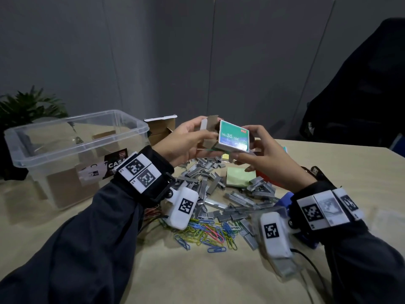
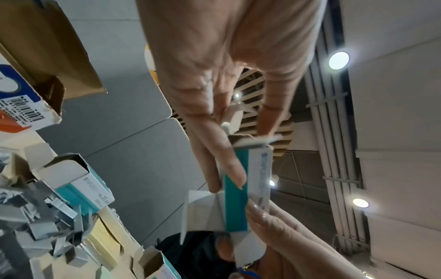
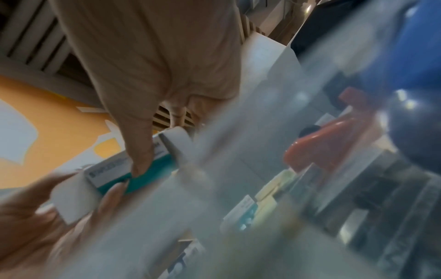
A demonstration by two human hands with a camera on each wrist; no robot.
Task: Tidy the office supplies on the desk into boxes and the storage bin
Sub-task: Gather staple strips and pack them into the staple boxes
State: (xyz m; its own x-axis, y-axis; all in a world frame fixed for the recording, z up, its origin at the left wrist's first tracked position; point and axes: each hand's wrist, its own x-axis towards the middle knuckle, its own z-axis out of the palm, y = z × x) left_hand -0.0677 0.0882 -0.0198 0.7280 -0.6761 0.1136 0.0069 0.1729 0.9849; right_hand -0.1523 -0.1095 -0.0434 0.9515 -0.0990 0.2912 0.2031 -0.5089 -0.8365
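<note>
both hands raised over the desk, holding one teal staple box between them. left hand grips the end with the open flaps, fingers curled around it; right hand pinches the opposite end, thumb on the side wall, fingers under. left wrist view shows flaps splayed at both ends, so the box is not closed. cannot tell whether it holds any staples.

progress, judged: early. directly below the hands lies a wide heap of loose staple strips, unboxed. nearer the wrists, a scatter of coloured paper clips, also loose. a green sticky-note pad sits under the right hand amid the staples. left wrist view shows a second open staple box on the desk; its contents are not visible from here.

left of the left hand, the clear storage bin stands lidless; brown cardboard shows through its walls. a brown carton stands open behind the left hand.

remaining: boxing staples, closing flaps, gathering clips and pads, loading the bin.
</note>
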